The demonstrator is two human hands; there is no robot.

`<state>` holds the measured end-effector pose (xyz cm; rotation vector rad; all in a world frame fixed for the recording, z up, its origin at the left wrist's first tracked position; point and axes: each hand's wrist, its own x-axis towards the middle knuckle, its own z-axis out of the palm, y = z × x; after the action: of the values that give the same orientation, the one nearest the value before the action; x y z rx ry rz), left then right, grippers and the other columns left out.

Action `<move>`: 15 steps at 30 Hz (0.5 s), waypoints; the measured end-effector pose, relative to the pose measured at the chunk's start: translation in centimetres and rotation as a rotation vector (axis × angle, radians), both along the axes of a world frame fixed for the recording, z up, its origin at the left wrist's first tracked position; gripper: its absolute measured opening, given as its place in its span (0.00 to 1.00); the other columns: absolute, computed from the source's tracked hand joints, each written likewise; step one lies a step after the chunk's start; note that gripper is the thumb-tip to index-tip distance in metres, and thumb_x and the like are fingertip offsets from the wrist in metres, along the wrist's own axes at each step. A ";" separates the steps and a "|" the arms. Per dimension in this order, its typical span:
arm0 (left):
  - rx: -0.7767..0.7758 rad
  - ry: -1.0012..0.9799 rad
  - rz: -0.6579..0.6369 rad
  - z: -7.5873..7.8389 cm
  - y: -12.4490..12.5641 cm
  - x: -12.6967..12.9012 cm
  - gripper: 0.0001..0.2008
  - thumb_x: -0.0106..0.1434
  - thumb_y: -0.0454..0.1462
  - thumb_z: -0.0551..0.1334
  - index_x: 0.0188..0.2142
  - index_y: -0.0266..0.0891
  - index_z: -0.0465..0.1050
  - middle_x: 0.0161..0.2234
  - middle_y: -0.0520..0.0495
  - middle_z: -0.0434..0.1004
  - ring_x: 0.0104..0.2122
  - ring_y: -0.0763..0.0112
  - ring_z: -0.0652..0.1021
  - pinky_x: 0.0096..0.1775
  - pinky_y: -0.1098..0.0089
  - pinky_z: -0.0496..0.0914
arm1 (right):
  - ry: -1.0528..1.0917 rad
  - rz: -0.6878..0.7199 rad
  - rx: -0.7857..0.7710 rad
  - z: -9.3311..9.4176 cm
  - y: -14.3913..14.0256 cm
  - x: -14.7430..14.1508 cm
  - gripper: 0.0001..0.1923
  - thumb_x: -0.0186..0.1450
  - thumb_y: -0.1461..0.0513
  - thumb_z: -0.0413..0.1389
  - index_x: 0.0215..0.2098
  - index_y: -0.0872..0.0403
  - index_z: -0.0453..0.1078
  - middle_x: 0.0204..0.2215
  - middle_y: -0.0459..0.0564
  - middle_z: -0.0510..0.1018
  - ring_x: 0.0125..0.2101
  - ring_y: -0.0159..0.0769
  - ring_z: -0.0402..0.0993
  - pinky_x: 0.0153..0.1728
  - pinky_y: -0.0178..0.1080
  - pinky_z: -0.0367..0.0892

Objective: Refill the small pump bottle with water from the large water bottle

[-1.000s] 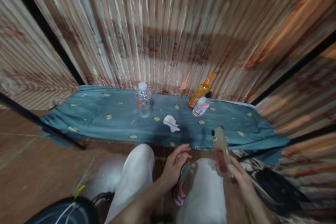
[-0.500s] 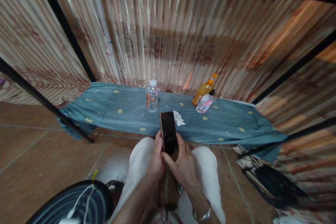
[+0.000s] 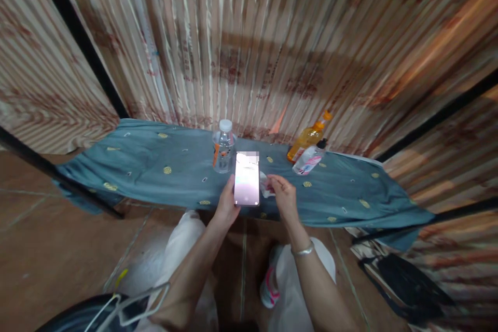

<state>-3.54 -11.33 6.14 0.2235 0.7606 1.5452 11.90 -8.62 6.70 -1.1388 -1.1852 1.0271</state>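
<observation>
A smartphone (image 3: 247,181) with its screen lit is held upright in my left hand (image 3: 226,203), whose fingers wrap its left side and lower back. My right hand (image 3: 284,194) is pinched closed on a crumpled white tissue (image 3: 266,185) just right of the phone. Part of the tissue is hidden behind the phone and my fingers. Behind the phone, to its left, stands a clear plastic bottle (image 3: 223,153) with a white cap and orange print.
A teal patterned cloth (image 3: 175,150) covers the low bench. To the right stand an orange pump bottle (image 3: 305,142) and a clear pump bottle (image 3: 309,160). Black metal posts (image 3: 78,36) frame both sides. A black bag (image 3: 404,280) lies on the floor at right.
The phone's screen has gone from dark to lit. My right hand has left the phone and moved right and forward onto the tissue. My left hand keeps the phone, now farther forward.
</observation>
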 end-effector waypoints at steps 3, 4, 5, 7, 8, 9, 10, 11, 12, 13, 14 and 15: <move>-0.036 -0.018 -0.022 -0.8 0.4 0.1 0.17 0.66 0.47 0.72 0.38 0.33 0.81 0.33 0.40 0.88 0.37 0.54 0.88 0.39 0.64 0.80 | -0.014 0.047 -0.062 -1.4 0.2 -0.1 0.22 0.55 0.41 0.67 0.29 0.49 0.78 0.18 0.43 0.76 0.20 0.33 0.67 0.24 0.38 0.65; -0.063 -0.023 -0.029 -1.1 0.3 0.1 0.16 0.69 0.47 0.70 0.38 0.33 0.81 0.33 0.40 0.88 0.37 0.55 0.88 0.39 0.64 0.80 | -0.034 0.067 -0.081 -1.8 -0.2 -0.2 0.21 0.55 0.42 0.67 0.27 0.49 0.78 0.18 0.42 0.75 0.19 0.33 0.66 0.23 0.38 0.64; -0.092 -0.022 -0.039 -1.4 0.2 0.0 0.17 0.71 0.47 0.67 0.38 0.33 0.81 0.33 0.40 0.88 0.36 0.56 0.88 0.38 0.65 0.80 | -0.053 0.083 -0.096 -2.2 -0.7 -0.3 0.20 0.56 0.42 0.67 0.26 0.49 0.77 0.18 0.43 0.75 0.20 0.33 0.66 0.24 0.38 0.64; -0.118 -0.021 -0.045 -1.9 0.1 -0.1 0.17 0.73 0.46 0.65 0.39 0.33 0.81 0.34 0.40 0.89 0.36 0.57 0.88 0.37 0.66 0.80 | -0.073 0.092 -0.112 -2.8 -1.6 -0.5 0.18 0.57 0.43 0.67 0.27 0.48 0.79 0.21 0.44 0.79 0.22 0.35 0.70 0.26 0.39 0.68; -0.122 -0.022 -0.044 -2.0 0.0 -0.2 0.17 0.74 0.46 0.64 0.41 0.32 0.81 0.35 0.40 0.89 0.36 0.57 0.89 0.38 0.66 0.80 | -0.073 0.090 -0.118 -3.0 -2.0 -0.6 0.18 0.57 0.43 0.68 0.30 0.48 0.80 0.25 0.45 0.82 0.24 0.36 0.72 0.27 0.40 0.70; -0.123 -0.023 -0.038 -2.2 0.1 -0.3 0.17 0.74 0.45 0.63 0.42 0.32 0.81 0.36 0.40 0.89 0.37 0.58 0.89 0.40 0.65 0.81 | -0.070 0.094 -0.134 -3.1 -2.2 -0.8 0.19 0.58 0.42 0.67 0.33 0.47 0.81 0.28 0.46 0.84 0.26 0.37 0.75 0.29 0.40 0.72; -0.128 -0.022 -0.026 -2.4 0.1 -0.4 0.16 0.74 0.45 0.63 0.42 0.32 0.81 0.36 0.41 0.90 0.38 0.58 0.89 0.42 0.65 0.81 | -0.063 0.112 -0.163 -3.2 -2.4 -0.9 0.21 0.58 0.40 0.67 0.35 0.47 0.81 0.31 0.47 0.85 0.28 0.38 0.77 0.29 0.40 0.74; -0.131 -0.018 -0.015 -2.5 0.2 -0.4 0.17 0.74 0.45 0.63 0.42 0.32 0.81 0.36 0.41 0.89 0.38 0.58 0.89 0.42 0.65 0.81 | -0.050 0.151 -0.207 -3.3 -2.5 -1.1 0.24 0.58 0.38 0.67 0.36 0.48 0.81 0.32 0.47 0.85 0.30 0.39 0.79 0.29 0.40 0.75; -0.127 -0.012 -0.007 -2.6 0.3 -0.5 0.17 0.74 0.46 0.64 0.43 0.32 0.81 0.36 0.41 0.90 0.39 0.58 0.89 0.43 0.65 0.81 | -0.032 0.208 -0.262 -3.3 -2.6 -1.3 0.26 0.58 0.37 0.66 0.37 0.48 0.81 0.33 0.48 0.85 0.30 0.39 0.80 0.28 0.40 0.76; -0.118 -0.008 -0.008 -2.7 0.4 -0.6 0.19 0.73 0.48 0.65 0.44 0.32 0.81 0.37 0.40 0.89 0.39 0.57 0.89 0.43 0.64 0.81 | -0.009 0.275 -0.318 -3.4 -2.7 -1.6 0.28 0.58 0.36 0.66 0.37 0.49 0.80 0.32 0.48 0.85 0.30 0.39 0.81 0.27 0.39 0.77; -0.108 -0.002 -0.009 -2.8 0.4 -0.7 0.20 0.72 0.49 0.65 0.45 0.32 0.81 0.37 0.40 0.89 0.39 0.56 0.89 0.43 0.64 0.80 | 0.017 0.342 -0.367 -3.4 -2.9 -1.9 0.29 0.57 0.36 0.67 0.39 0.49 0.80 0.32 0.48 0.85 0.29 0.39 0.82 0.26 0.39 0.77; -0.097 0.005 -0.008 -2.9 0.4 -0.8 0.21 0.71 0.51 0.66 0.45 0.32 0.81 0.37 0.40 0.89 0.39 0.56 0.89 0.43 0.64 0.80 | 0.042 0.400 -0.404 -3.4 -3.0 -2.2 0.29 0.56 0.37 0.69 0.40 0.50 0.79 0.32 0.47 0.86 0.28 0.39 0.83 0.26 0.39 0.78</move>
<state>-4.34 -10.90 3.28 0.1588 0.8351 1.4965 9.74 -11.66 3.30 -1.2035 -1.2318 1.6449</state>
